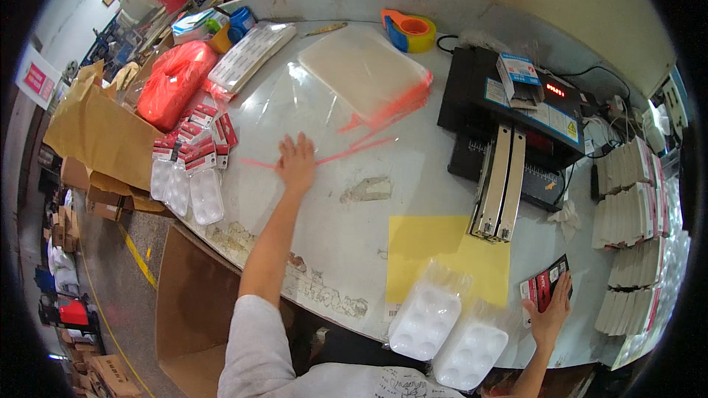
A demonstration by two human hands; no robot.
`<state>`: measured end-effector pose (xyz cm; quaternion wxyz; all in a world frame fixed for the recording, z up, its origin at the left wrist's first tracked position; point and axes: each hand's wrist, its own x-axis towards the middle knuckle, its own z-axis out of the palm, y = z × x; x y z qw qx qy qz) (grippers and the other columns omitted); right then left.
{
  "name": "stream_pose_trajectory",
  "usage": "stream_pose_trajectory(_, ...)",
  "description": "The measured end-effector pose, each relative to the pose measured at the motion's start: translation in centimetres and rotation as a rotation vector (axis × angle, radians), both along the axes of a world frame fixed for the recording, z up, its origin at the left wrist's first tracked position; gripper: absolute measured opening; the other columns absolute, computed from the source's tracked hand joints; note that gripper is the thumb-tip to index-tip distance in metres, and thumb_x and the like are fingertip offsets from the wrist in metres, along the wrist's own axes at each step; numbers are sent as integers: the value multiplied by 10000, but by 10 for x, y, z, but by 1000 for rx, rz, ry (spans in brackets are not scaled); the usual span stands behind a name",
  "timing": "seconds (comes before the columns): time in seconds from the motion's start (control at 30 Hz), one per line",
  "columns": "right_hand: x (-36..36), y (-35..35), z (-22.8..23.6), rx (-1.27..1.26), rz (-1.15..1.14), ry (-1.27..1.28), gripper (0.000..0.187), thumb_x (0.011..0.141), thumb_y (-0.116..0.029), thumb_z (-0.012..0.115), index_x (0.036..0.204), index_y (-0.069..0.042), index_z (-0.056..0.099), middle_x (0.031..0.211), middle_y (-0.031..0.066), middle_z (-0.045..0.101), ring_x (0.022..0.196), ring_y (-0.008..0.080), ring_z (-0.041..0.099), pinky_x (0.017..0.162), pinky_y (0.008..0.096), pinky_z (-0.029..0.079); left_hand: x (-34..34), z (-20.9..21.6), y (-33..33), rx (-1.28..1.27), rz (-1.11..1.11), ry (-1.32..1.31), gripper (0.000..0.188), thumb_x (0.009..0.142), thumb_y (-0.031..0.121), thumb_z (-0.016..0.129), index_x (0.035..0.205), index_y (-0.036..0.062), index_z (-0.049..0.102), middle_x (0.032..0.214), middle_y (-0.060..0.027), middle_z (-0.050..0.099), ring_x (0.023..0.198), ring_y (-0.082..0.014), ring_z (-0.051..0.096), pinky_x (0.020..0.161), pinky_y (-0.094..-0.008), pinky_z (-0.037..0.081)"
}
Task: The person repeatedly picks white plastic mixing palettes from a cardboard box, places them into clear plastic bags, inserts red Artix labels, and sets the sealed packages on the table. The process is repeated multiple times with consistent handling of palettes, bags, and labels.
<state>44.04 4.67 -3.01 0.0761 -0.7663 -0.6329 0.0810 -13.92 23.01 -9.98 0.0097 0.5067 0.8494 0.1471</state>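
Observation:
My left hand (296, 166) lies on a clear plastic bag (276, 107), fingers extended across its red edge strip. Just beyond it is a pile of clear bags (361, 66) with red edges. Over at the near right, my right hand (552, 315) grips a red, black and white printed card (544, 284), thumb on one side and fingers over the other. Left of that hand, at the table's front edge, sit two stacks of white plastic palettes (426, 315) with round wells, in clear wrap. Several packed palettes (206, 195) with red header cards (200, 155) lie at the left.
A black machine (509, 99) with a lit red display and metal bars (498, 184) stands at the right. Stacked cards (627, 214) line the right edge. A yellow sheet (413, 247), tape dispenser (409, 29), red plastic bag (177, 85) and cardboard box (195, 309) surround the work area.

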Motion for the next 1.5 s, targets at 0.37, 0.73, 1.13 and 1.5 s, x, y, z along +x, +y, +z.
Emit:
stream_pose_trajectory(0.37,-7,4,5,-76,-58,-56,1113,648,-565,714,1452,-23,167,1504,183,200,1383,348,207,1072,470,180,165,19,135,356,209,-380,769,891,539,415,1402,-18,273,1491,-257,136,1388,-391,120,1071,-524,160)
stream_pose_trajectory(0.73,-11,2,10,4,-9,-36,1067,667,-543,714,1434,-2,207,1493,180,233,1377,331,231,1062,457,204,51,20,67,136,302,-430,910,868,672,345,1446,-5,152,1504,-235,118,1383,-376,153,1079,-514,165)
stream_pose_trajectory(1.13,-4,4,9,69,-38,53,1051,583,-491,783,1401,-28,314,1451,165,335,1358,278,299,1024,412,246,195,107,-113,123,-419,-669,310,793,218,695,1013,50,556,1057,-62,558,921,-188,541,714,-306,437)
stream_pose_trajectory(1.5,-19,15,34,148,-205,238,527,617,-237,841,1069,-76,624,945,62,692,875,177,639,888,319,395,248,89,-176,100,-400,-680,219,776,175,708,817,32,547,915,-92,494,862,-249,492,731,-345,398)
